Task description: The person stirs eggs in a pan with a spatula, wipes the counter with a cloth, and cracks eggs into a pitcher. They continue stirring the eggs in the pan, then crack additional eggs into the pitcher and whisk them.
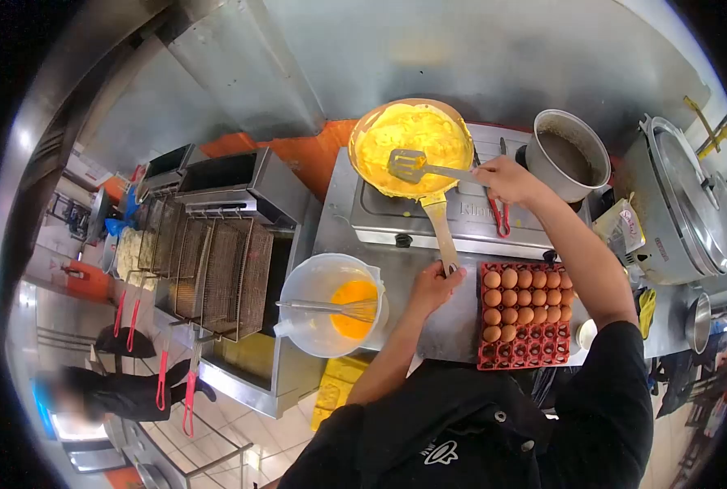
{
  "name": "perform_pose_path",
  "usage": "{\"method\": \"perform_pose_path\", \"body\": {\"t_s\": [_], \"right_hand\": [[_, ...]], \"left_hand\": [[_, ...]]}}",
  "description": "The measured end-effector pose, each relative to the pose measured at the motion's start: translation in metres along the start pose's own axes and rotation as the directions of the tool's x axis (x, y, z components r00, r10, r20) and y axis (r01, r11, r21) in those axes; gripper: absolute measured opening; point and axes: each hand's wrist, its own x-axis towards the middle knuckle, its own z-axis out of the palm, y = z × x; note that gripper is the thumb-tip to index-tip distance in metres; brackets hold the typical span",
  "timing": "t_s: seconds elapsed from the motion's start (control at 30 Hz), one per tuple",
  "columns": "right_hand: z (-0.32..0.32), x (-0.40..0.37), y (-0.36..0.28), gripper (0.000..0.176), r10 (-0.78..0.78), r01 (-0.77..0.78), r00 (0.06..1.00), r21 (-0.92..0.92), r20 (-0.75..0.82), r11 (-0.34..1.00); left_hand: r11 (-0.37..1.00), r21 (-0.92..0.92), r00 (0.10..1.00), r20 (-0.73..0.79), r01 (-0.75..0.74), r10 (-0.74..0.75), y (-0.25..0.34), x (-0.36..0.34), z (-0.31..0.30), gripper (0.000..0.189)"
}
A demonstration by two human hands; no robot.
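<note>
My left hand (435,288) is closed round the end of the handle of a frying pan (447,236), which sits on a steel gas stove. Yellow scrambled egg (388,147) covers the pan's bottom, with some smeared up its sides. In my right hand (506,179) is a slotted spatula (408,165), its flat blade resting on the egg. Left of my left hand stands a white plastic bowl (302,281) of beaten egg, a whisk (355,309) lying across it. To its right is a red egg tray (526,352) with many brown eggs and several vacant cups.
A deep fryer with wire baskets (233,277) and red-handled tools stands at the left. On the stove's right is a deep pot (571,155), beside a large lidded cooker (681,196). Another person (127,395) is at the lower left. A steel bowl (697,322) sits far right.
</note>
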Motion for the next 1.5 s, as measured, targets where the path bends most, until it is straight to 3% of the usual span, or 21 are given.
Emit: {"method": "perform_pose_path", "body": {"t_s": [0.07,0.17,0.23,0.27,0.33,0.57,0.63,0.77,0.87,0.93,0.97,1.0,1.03,1.07,1.13,1.3,1.37,1.5], "right_hand": [[0.003,-0.003,-0.009,0.026,-0.01,0.009,1.0,-0.059,-0.005,0.998],[0.003,-0.007,-0.019,0.027,-0.004,0.006,1.0,-0.095,0.02,0.995],[-0.001,0.0,-0.014,0.03,-0.176,0.183,0.983,-0.252,0.048,0.95],[-0.001,0.001,-0.013,0.03,-0.177,0.183,0.983,-0.249,0.048,0.951],[0.001,0.0,-0.012,0.031,-0.455,0.399,0.89,-0.504,0.014,0.766],[0.012,-0.001,-0.024,0.028,-0.492,0.404,0.871,-0.586,0.011,0.702],[0.015,-0.01,-0.037,0.029,-0.352,0.311,0.934,-0.61,0.055,0.729],[0.011,-0.004,-0.033,0.03,-0.374,0.336,0.924,-0.634,0.079,0.696],[0.003,0.003,-0.021,0.03,-0.477,0.469,0.866,-0.574,0.15,0.671],[-0.002,-0.001,-0.019,0.029,-0.149,0.195,0.972,-0.271,0.181,0.943],[0.001,-0.004,-0.019,0.029,-0.148,0.194,0.973,-0.274,0.179,0.942],[0.006,-0.01,-0.02,0.029,-0.023,0.038,0.988,-0.101,0.151,0.994],[0.009,-0.013,-0.02,0.03,0.105,-0.117,0.983,0.078,0.148,0.99],[0.011,-0.01,-0.015,0.03,0.102,-0.114,0.984,0.074,0.146,0.991],[0.017,-0.005,-0.007,0.027,0.157,-0.209,0.965,0.248,0.212,0.946],[0.007,-0.006,-0.003,0.028,0.209,-0.283,0.931,0.232,0.299,0.931],[0.012,-0.005,-0.002,0.029,0.236,-0.319,0.923,0.262,0.303,0.911],[0.025,-0.003,0.003,0.031,0.26,-0.456,0.874,0.504,0.411,0.734]], "left_hand": [[0.996,-0.084,1.0,0.013,-0.018,0.019,-0.001,0.001,0.0,0.027],[0.998,0.008,0.998,0.009,-0.06,0.06,0.003,-0.002,-0.002,0.028],[0.998,-0.002,0.998,0.008,-0.069,0.069,0.003,-0.003,-0.002,0.028],[0.997,-0.016,0.997,0.008,-0.081,0.081,0.003,-0.003,-0.002,0.028],[0.998,0.003,0.998,-0.001,-0.07,0.07,0.0,-0.001,-0.001,0.029],[0.999,0.007,0.999,-0.014,-0.04,0.04,-0.002,0.0,0.0,0.03],[0.998,-0.037,0.999,-0.001,-0.046,0.046,-0.01,0.004,0.0,0.03],[0.998,-0.044,0.999,-0.019,-0.048,0.047,-0.006,0.001,0.0,0.03],[0.996,-0.086,0.999,-0.001,-0.038,0.038,-0.001,-0.002,0.0,0.029],[0.997,-0.066,0.999,-0.004,-0.037,0.037,-0.001,-0.002,0.0,0.029],[0.998,-0.046,0.999,-0.006,-0.04,0.04,-0.002,-0.001,0.001,0.029],[0.998,-0.048,0.999,-0.003,-0.046,0.046,-0.006,0.003,0.001,0.029],[0.997,-0.073,1.0,-0.001,-0.026,0.026,-0.007,0.005,0.002,0.029],[0.995,-0.099,1.0,-0.001,-0.004,0.004,-0.009,0.007,0.003,0.029],[0.998,-0.056,1.0,-0.001,-0.017,0.017,-0.004,0.003,0.003,0.029],[0.999,-0.038,1.0,-0.024,0.003,-0.004,-0.001,0.0,0.001,0.031],[0.997,0.054,0.997,-0.056,-0.049,0.052,0.001,0.0,0.004,0.032],[0.997,0.02,0.996,-0.053,-0.077,0.078,-0.011,0.005,0.0,0.034]]}}
